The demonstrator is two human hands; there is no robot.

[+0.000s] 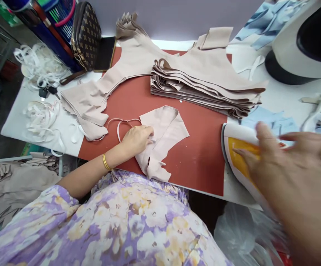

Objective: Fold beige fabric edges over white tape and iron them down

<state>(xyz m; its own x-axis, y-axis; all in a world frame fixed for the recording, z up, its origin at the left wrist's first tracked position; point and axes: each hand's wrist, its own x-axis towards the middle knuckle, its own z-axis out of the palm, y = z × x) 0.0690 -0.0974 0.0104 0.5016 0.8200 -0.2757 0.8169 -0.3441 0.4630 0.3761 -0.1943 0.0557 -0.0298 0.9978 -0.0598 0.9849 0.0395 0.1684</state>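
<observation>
My left hand [138, 141] is closed on a small beige cut fabric piece [167, 127], fingers bent at its left side. The piece lies folded over on a reddish-brown board [202, 155], and a thin pale tape [118, 129] loops out beside the hand. At the right, my right hand [296, 166] is blurred and hovers over a white and yellow iron [236, 155]. Its thumb and fingers are spread apart, partly covering the iron. Behind the small piece lies a layered stack of beige fabric pieces [199, 87].
More beige pieces [88, 99] spread along the board's left. White tape bundles [42, 116], a brown patterned pouch [87, 37] and a dark phone [105, 53] sit at the left. Light blue fabric [268, 118] and a white machine [301, 40] stand right. Below left is a fabric-filled bin [19, 181].
</observation>
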